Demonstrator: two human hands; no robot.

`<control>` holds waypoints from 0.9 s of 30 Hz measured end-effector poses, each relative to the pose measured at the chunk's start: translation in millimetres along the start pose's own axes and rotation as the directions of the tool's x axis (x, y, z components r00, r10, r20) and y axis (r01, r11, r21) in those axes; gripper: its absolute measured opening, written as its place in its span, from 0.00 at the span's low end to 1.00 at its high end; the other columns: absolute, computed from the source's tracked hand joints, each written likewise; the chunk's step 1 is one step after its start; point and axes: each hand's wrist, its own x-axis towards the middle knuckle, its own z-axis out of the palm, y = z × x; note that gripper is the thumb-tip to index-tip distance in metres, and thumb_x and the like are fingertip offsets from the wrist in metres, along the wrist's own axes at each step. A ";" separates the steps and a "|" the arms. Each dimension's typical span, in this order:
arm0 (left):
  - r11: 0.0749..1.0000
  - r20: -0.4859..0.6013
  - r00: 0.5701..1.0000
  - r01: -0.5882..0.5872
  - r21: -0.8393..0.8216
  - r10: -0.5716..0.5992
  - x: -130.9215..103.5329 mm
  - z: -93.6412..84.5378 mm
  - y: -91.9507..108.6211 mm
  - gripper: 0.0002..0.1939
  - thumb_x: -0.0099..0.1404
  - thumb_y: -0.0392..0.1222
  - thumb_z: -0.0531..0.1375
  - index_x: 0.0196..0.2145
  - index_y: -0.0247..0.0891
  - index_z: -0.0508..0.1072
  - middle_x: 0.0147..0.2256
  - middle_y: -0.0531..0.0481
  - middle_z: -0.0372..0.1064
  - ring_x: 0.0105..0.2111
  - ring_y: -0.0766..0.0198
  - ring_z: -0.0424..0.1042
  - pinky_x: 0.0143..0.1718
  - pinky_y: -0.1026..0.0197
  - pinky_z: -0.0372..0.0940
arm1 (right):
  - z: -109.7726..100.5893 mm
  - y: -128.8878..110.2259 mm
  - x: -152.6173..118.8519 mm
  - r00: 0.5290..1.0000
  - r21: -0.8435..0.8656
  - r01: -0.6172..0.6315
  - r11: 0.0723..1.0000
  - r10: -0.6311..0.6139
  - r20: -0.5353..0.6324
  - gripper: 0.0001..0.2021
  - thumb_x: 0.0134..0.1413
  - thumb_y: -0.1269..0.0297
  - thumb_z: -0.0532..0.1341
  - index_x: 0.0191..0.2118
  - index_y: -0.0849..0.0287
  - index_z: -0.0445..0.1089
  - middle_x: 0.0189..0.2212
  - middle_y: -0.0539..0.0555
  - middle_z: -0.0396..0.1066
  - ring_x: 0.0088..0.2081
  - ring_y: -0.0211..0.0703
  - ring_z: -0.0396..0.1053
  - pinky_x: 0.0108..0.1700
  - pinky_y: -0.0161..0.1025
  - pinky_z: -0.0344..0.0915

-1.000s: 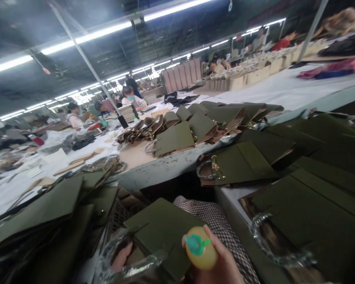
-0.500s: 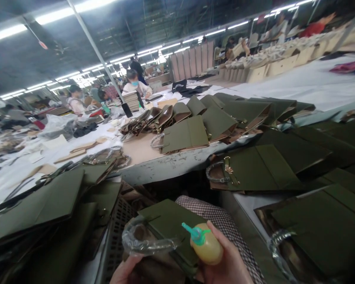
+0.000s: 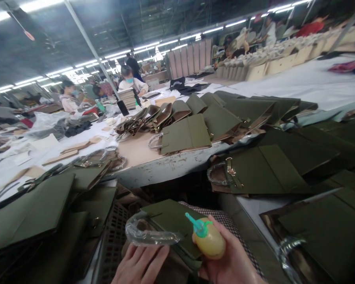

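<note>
Fingers of our right hand (image 3: 230,264) wrap around a yellow squeeze bottle (image 3: 210,241) with a teal nozzle (image 3: 197,225), the nozzle tilted toward ten o'clock. Our left hand (image 3: 140,264) lies with its fingers (image 3: 154,254) loosely extended and flat, just under the plastic-wrapped handle (image 3: 149,236) of the olive-green bag (image 3: 173,221) on our lap; whether it grips anything we cannot tell.

From the head camera, the bag sits at six o'clock, low in the picture, with the bottle touching its right edge. Checked fabric (image 3: 225,221) shows beside it at five o'clock. At nine o'clock a stack of flat green bags (image 3: 38,205) rests over a dark plastic crate (image 3: 114,232). At three o'clock another green bag with a gold clasp (image 3: 231,171) lies on the work table (image 3: 165,167). Toward twelve o'clock more green bags (image 3: 189,136) lean in a row, and beyond them other people (image 3: 130,81) sit at long tables under strip lights.
</note>
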 end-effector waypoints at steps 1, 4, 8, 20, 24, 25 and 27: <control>0.997 -0.003 0.997 -0.076 0.008 0.076 8.6 12.4 -4.7 0.24 0.73 0.30 0.52 0.63 0.42 0.73 0.52 0.43 0.82 0.55 0.53 0.79 0.66 0.51 0.67 | 0.7 0.6 0.3 1.000 -0.010 -0.007 1.000 0.007 0.000 0.27 0.75 0.46 0.54 0.36 0.62 0.80 0.29 0.60 0.83 0.30 0.49 0.79 0.40 0.45 0.74; 0.990 -0.013 0.990 -0.137 0.010 0.138 21.1 39.2 -15.0 0.23 0.74 0.29 0.47 0.59 0.37 0.74 0.47 0.41 0.82 0.48 0.54 0.81 0.57 0.55 0.73 | 0.5 3.5 0.4 1.000 -0.009 -0.014 1.000 0.015 0.008 0.28 0.75 0.45 0.54 0.36 0.64 0.80 0.30 0.60 0.82 0.30 0.49 0.79 0.41 0.46 0.74; 0.987 -0.066 0.985 -0.162 -0.022 0.160 30.4 34.1 -19.3 0.20 0.78 0.32 0.43 0.49 0.35 0.74 0.41 0.41 0.83 0.38 0.55 0.82 0.43 0.59 0.75 | 2.1 7.4 -2.0 0.995 0.020 0.055 0.998 -0.056 0.082 0.21 0.57 0.48 0.73 0.38 0.66 0.81 0.32 0.57 0.83 0.32 0.50 0.79 0.44 0.49 0.75; 0.948 0.309 0.949 0.147 -0.283 -0.055 59.0 -99.5 -35.9 0.12 0.69 0.35 0.59 0.48 0.47 0.71 0.44 0.54 0.83 0.42 0.61 0.83 0.41 0.69 0.73 | 43.0 2.4 -53.2 0.867 -0.170 0.077 0.982 0.018 0.498 0.29 0.64 0.39 0.65 0.47 0.65 0.81 0.48 0.63 0.82 0.54 0.57 0.78 0.59 0.52 0.69; 0.717 0.588 0.783 0.528 -0.455 -0.204 72.4 -100.2 -24.8 0.02 0.69 0.39 0.62 0.40 0.43 0.74 0.39 0.57 0.80 0.37 0.65 0.78 0.40 0.70 0.68 | 29.3 7.9 -57.0 0.893 -0.179 0.074 0.981 0.015 0.450 0.32 0.65 0.36 0.63 0.49 0.66 0.82 0.53 0.65 0.81 0.58 0.56 0.76 0.59 0.47 0.68; 0.675 0.643 0.739 0.581 -0.455 -0.202 74.2 -96.6 -21.1 0.03 0.68 0.39 0.62 0.41 0.42 0.74 0.41 0.56 0.80 0.39 0.64 0.77 0.43 0.69 0.68 | 25.6 11.2 -57.1 0.899 -0.168 0.058 0.984 0.022 0.438 0.31 0.65 0.37 0.63 0.49 0.66 0.82 0.52 0.64 0.82 0.56 0.55 0.78 0.59 0.46 0.68; 0.642 0.705 0.688 0.620 -0.451 -0.169 73.9 -86.9 -15.5 0.04 0.68 0.41 0.62 0.40 0.41 0.72 0.41 0.53 0.79 0.40 0.61 0.75 0.43 0.67 0.67 | 18.7 17.9 -58.1 0.913 -0.139 0.036 0.990 0.024 0.408 0.27 0.65 0.41 0.65 0.47 0.65 0.83 0.49 0.64 0.83 0.52 0.54 0.80 0.57 0.45 0.69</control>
